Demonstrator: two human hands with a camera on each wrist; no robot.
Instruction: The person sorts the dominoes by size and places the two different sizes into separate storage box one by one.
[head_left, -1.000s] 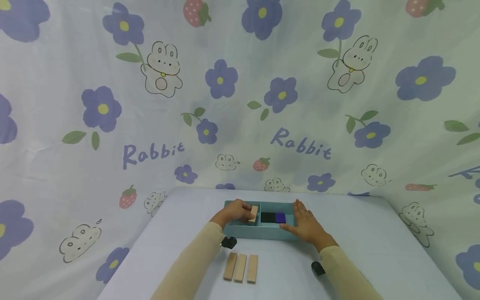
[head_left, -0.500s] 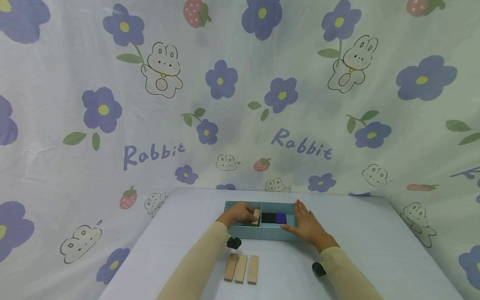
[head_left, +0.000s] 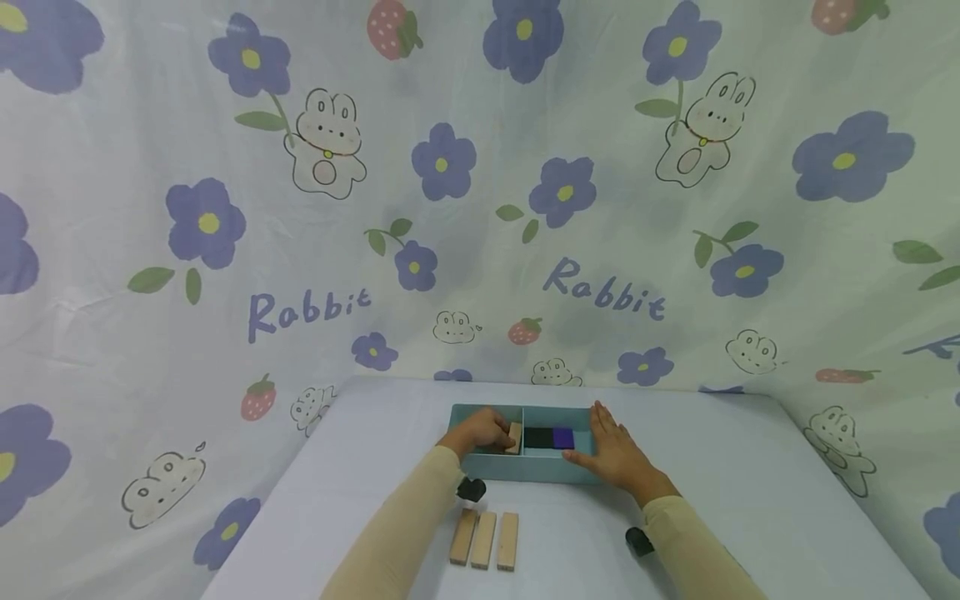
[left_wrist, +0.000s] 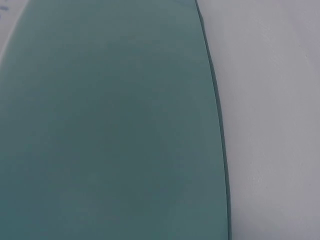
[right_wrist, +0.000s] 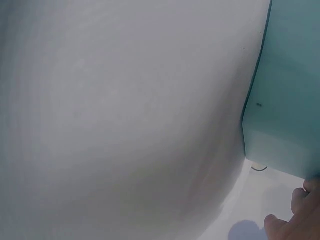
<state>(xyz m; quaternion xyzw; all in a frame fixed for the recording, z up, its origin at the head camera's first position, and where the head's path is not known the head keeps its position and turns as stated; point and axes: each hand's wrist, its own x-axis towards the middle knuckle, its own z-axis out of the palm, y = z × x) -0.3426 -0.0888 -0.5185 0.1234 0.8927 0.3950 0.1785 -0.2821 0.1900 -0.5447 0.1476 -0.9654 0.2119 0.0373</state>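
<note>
A blue-green divided box (head_left: 510, 469) stands on the table. Inside its left compartment, my left hand (head_left: 483, 429) pinches a pale wooden block (head_left: 514, 435) close against the divider. My right hand (head_left: 617, 450) rests on the box's right end, fingers straight along the wall and thumb over the front rim. In the right compartment lie a black block (head_left: 538, 437) and a purple block (head_left: 563, 438), side by side. The left wrist view shows only the box's outer wall (left_wrist: 115, 120) and white tabletop. Fingers (right_wrist: 300, 215) of the right hand appear at the corner of the right wrist view.
In front of the box, three wooden blocks (head_left: 483, 540) lie lengthwise on the white tabletop (head_left: 360, 467), roughly parallel. Black wrist cameras (head_left: 472, 489) hang under both forearms. Behind the table hangs a curtain (head_left: 480, 250) printed with flowers and rabbits.
My left hand has moved slightly right and lowered the wooden block deeper into the left compartment, beside the divider. The right hand has stayed on the box's end.
</note>
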